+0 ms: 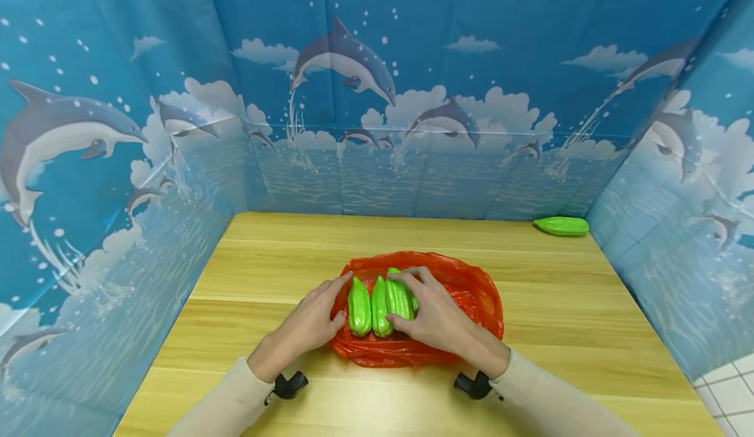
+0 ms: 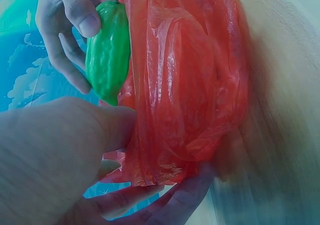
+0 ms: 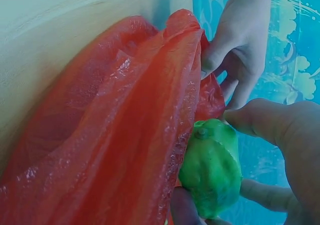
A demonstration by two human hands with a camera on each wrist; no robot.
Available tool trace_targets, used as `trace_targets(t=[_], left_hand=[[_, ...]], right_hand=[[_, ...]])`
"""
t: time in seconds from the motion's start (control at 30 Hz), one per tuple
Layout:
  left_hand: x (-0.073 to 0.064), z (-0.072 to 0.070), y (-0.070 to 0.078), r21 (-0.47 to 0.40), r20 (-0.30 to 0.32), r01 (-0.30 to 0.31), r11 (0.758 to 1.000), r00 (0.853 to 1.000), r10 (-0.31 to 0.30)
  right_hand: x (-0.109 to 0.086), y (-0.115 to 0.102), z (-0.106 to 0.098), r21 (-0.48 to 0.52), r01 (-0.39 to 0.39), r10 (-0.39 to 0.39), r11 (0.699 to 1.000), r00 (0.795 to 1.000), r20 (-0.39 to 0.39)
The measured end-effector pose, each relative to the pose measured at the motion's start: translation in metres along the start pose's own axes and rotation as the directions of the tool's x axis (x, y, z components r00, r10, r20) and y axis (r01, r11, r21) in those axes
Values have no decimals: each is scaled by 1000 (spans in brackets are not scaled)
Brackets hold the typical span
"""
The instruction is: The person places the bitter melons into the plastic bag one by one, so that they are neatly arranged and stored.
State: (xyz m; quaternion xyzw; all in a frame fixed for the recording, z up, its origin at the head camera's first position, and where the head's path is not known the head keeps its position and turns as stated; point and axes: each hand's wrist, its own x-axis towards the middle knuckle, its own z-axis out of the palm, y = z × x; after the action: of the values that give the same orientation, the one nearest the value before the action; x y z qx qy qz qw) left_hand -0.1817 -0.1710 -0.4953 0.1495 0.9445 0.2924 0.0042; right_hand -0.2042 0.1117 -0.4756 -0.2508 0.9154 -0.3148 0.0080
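Note:
An opened red plastic bag [image 1: 491, 293] lies on the table, its rim spread wide. My left hand [image 1: 315, 313] holds the bag's left rim, thumb on the inner side and fingers outside in the left wrist view. Inside the bag two green ridged gourds, a left one [image 1: 359, 309] and a middle one [image 1: 381, 309], lie side by side, pointed ends away from me. My right hand [image 1: 432, 306] grips a third green gourd [image 3: 210, 167] between thumb and fingers, right beside the middle one. Part of another green shape shows behind it, mostly hidden by the right hand.
One more green gourd [image 1: 562, 226] lies at the table's back right corner. The wooden table [image 1: 247, 260] is bordered at the back and both sides by blue dolphin-print sheets [image 1: 365, 169]. White floor tiles [image 1: 730, 394] show at the lower right.

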Motion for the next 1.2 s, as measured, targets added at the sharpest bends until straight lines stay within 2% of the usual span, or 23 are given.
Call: trace_targets(t=[0.33,0.53,1.2], left_hand=[[-1,1,0,-2,4,3,1000,1000,-3],[-2,2,-1,-6,2,4,1000,1000,-4],[-3,3,-1,-5,9,11,1000,1000,-11]], right_hand=[[-3,0,-2,-26,-17,17,1000,1000,0],[-3,0,-6,-31,0,0,1000,1000,-13],[-6,8,-15,-132,-7,-1,991,998,-66]])
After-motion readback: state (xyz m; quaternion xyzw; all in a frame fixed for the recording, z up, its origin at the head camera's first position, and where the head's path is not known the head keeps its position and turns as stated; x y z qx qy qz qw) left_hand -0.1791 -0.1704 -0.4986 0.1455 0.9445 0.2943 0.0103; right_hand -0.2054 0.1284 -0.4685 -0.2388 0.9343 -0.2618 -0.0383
